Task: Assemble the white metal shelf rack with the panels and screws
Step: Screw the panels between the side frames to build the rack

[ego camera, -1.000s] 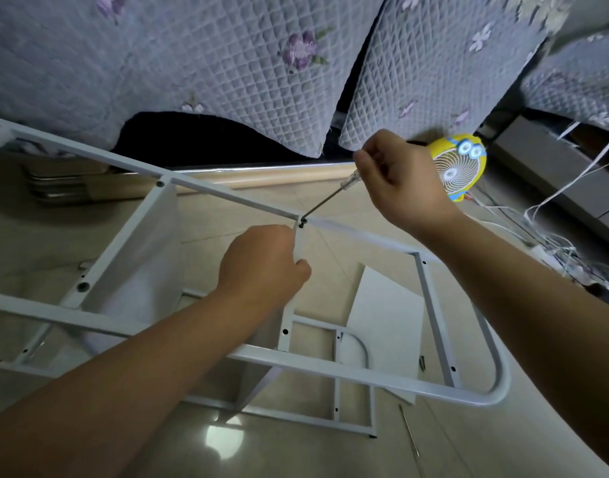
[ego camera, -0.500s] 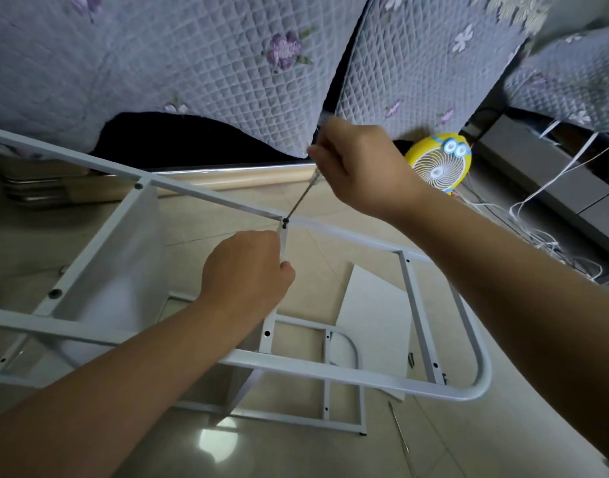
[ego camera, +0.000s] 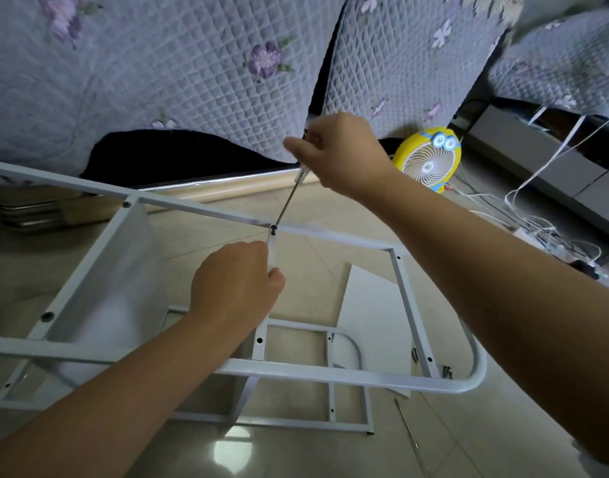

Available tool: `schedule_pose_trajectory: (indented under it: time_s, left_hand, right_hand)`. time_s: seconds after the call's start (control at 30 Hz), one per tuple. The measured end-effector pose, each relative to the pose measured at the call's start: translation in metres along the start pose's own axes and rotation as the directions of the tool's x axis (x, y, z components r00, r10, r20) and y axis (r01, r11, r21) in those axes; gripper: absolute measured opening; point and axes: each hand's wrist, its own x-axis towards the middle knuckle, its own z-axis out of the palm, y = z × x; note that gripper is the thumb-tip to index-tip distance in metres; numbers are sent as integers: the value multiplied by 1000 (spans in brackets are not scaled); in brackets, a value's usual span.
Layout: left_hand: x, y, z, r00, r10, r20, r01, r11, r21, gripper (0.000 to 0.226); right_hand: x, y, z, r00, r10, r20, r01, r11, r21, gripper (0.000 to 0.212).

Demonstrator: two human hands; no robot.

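A home living room: quilted floral sofa covers [ego camera: 179, 74], glossy tiled floor [ego camera: 330, 453], cartoon desk fan [ego camera: 428, 160].

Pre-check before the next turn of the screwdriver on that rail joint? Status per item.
1. Screwdriver tip on screw: ok, it meets the head at the rail joint.
2. Right hand grip on screwdriver: ok, closed round the handle.
3. Left hand steadying crossbar: ok, gripped just below the joint.
4. Screw fully seated: cannot tell, too small.
5. Spare screws near: ok, beside the frame's curved end.
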Motion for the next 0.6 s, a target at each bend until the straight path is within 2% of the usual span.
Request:
schedule_pose_trajectory:
  time_s: [0.07, 0.13, 0.2, 0.23, 0.3, 0.33, 0.43, 0.5, 0.53, 0.6]
  left_hand:
    - [0, -1, -3, 1000, -6, -4, 6, 1000, 26, 29]
    - [0, 3, -9, 1000, 27, 8, -28, 991, 129, 19]
    - [2, 13, -9, 988, 156, 8, -153, 953, 261, 7]
    - [2, 25, -10, 974, 226, 25, -223, 928, 298, 13]
    - [1, 53, -1, 906, 422, 32, -412, 862, 295, 21]
    - [-1, 70, 7, 866, 492, 86, -496, 829, 259, 20]
    - [-12, 127, 35, 759, 596, 263, -635, 766, 100, 39]
    - [-20, 148, 56, 660, 654, 371, -706, 708, 8, 50]
    - [-24, 152, 65, 616, 681, 395, -724, 688, -57, 56]
    - [-31, 154, 77, 558, 754, 347, -758, 634, -157, 60]
  right_hand:
    - [-18, 22, -9, 989, 99, -114, -72, 973, 217, 39]
    - [-46, 56, -18, 935, 279, -221, -158, 882, 444, 32]
    - [-85, 95, -20, 866, 444, -229, -254, 786, 563, 22]
    - [-104, 115, -18, 833, 506, -224, -295, 749, 593, 18]
    - [-146, 152, -13, 764, 607, -219, -379, 696, 609, 13]
    - [-168, 168, -8, 728, 652, -213, -429, 675, 600, 14]
    - [-239, 210, 14, 576, 792, -201, -617, 583, 529, 17]
    - [-284, 229, 33, 436, 879, -195, -726, 471, 500, 21]
    - [-304, 236, 47, 392, 906, -163, -784, 421, 457, 22]
    - [-341, 244, 83, 380, 925, -8, -885, 366, 289, 21]
